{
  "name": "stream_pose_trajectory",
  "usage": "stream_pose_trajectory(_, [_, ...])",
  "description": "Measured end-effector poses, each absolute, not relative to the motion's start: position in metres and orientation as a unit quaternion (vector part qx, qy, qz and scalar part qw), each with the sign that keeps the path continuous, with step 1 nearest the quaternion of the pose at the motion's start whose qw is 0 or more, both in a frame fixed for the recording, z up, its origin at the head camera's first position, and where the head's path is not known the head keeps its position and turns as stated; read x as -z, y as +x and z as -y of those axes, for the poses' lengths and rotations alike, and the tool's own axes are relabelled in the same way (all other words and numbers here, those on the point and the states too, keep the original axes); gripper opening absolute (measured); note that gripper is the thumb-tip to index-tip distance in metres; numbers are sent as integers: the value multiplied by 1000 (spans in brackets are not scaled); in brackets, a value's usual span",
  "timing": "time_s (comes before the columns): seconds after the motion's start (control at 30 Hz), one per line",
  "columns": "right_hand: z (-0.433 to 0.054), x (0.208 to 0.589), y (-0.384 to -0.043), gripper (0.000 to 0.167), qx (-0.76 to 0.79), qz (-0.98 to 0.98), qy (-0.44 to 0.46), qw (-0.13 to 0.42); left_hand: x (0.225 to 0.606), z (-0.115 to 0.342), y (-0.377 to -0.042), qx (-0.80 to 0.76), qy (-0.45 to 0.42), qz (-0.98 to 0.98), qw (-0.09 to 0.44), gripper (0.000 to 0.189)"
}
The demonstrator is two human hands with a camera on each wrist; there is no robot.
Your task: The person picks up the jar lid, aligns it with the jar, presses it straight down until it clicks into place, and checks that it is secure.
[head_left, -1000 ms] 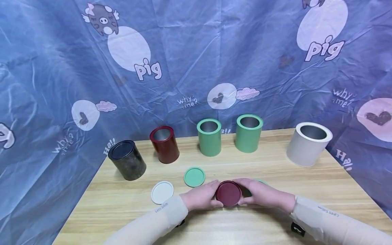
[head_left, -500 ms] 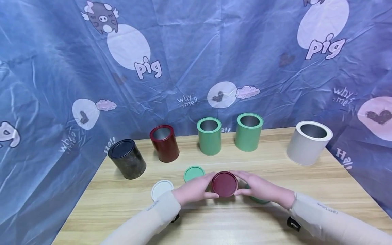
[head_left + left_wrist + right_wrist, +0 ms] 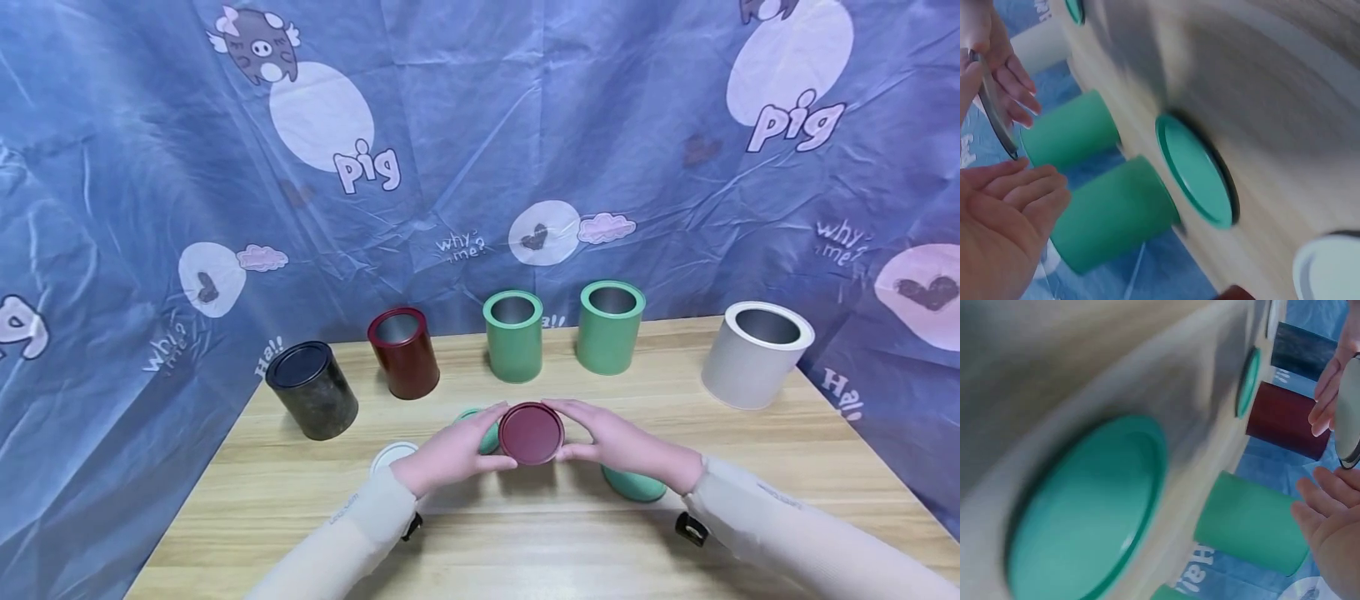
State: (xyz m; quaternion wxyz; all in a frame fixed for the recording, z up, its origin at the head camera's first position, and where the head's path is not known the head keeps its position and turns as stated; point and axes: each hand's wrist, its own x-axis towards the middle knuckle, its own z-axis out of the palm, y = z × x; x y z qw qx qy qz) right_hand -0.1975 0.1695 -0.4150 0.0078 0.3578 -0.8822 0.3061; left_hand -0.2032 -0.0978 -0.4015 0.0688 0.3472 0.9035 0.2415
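Between both hands is a dark red can lid [image 3: 532,433], pinched by its edge and raised over the table. My left hand [image 3: 457,450] holds its left side with thumb and fingertips; my right hand [image 3: 611,440] grips the right side the same way. Both wrist views show it edge-on, with the pale metallic underside of the lid [image 3: 1349,412] visible in the right one. Partly behind the left hand lies a green lid [image 3: 1194,172]. Below the right forearm is another green lid [image 3: 1094,512]. A white lid [image 3: 392,457] is partly covered by the left wrist.
Along the back of the wooden table [image 3: 517,542] stand a closed black can [image 3: 318,396], an open dark red can [image 3: 408,362], two open green cans [image 3: 515,350] and an open white can [image 3: 750,362]. A blue printed cloth [image 3: 450,125] hangs behind them.
Both hands have carried the dark red lid up and to the left across the head view. The right green lid has come into fuller view, while the left green one is now partly hidden.
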Motion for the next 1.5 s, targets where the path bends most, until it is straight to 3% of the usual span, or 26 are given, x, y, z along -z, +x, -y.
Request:
stream_pose_trajectory(0.37, [-141,398,-210,72,-329,868,372,15,387,128,-205,-273,330,-904,12,74])
stream_pose_trajectory(0.83, [-116,376,-233,69,-319,867,381,35,364,152,-209,-277,273,-921,-11,78])
stream_pose_trajectory(1.03, [-104,367,-247,69,-334,862,382,18,356,163,-217,-278,273,-921,-22,79])
stream_pose_trajectory(1.5, [-62,351,-289,65,-355,850,388,38,338,197,-244,-273,238,-931,-46,78])
